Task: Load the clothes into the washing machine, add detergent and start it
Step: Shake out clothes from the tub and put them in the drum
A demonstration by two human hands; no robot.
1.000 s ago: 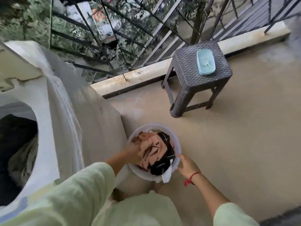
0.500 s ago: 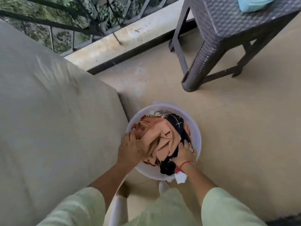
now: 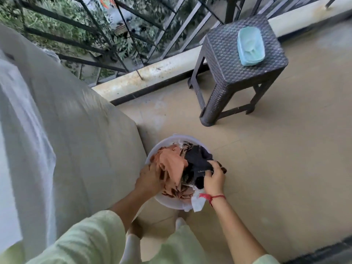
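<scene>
Bending over a white tub [image 3: 170, 205] on the floor [image 3: 276, 168], a person has both hands in the clothes. The left hand [image 3: 150, 180] grips an orange cloth [image 3: 171, 162] at the tub's left side, with its fingers curled into the folds. The right hand [image 3: 214, 179] pinches a dark cloth [image 3: 196, 159] at the right side (a red thread [image 3: 217, 197] is tied on that wrist). A white cloth [image 3: 198, 201] hangs over the near rim. All the clothes lie in the tub, piled up high. The tub sits just beside the washer [image 3: 91, 149], which is under a grey cover. A dark stool [image 3: 228, 54] stands well apart by the railing [image 3: 133, 25], and a pale green box [image 3: 251, 47] lies on top of it.
</scene>
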